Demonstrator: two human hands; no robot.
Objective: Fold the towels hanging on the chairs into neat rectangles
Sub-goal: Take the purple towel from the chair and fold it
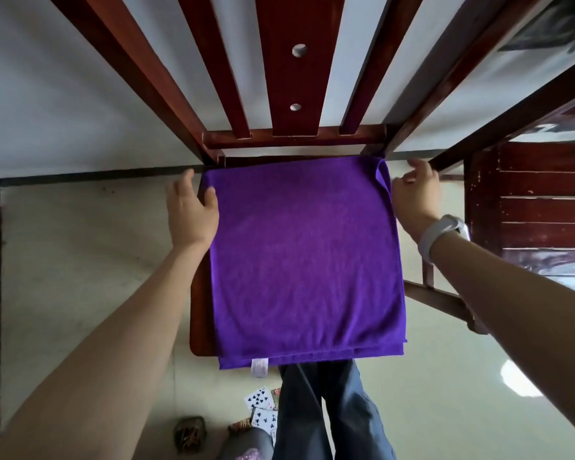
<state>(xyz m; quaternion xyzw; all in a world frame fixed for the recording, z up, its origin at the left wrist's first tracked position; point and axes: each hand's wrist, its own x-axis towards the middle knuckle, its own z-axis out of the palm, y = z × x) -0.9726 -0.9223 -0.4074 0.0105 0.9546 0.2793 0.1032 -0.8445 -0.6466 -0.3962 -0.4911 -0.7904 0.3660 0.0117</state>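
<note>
On the chair seat [198,313], a purple towel [306,260] lies folded, both hands' grips loose: left hand [191,207], right hand [414,197].

The towel [306,260] is a solid deep purple with no pattern, its near hem stitched in matching purple thread, and a small pale pink label [259,367] hangs from that hem. The chair [292,78] is dark reddish-brown wood with a glossy finish. The floor [80,260] is pale greenish-beige. The wall [63,94] is off-white above a dark baseboard. The wristband [440,232] is white. The trousers [332,410] are dark blue-grey. The playing cards [261,408] on the floor are white with black club pips.
</note>
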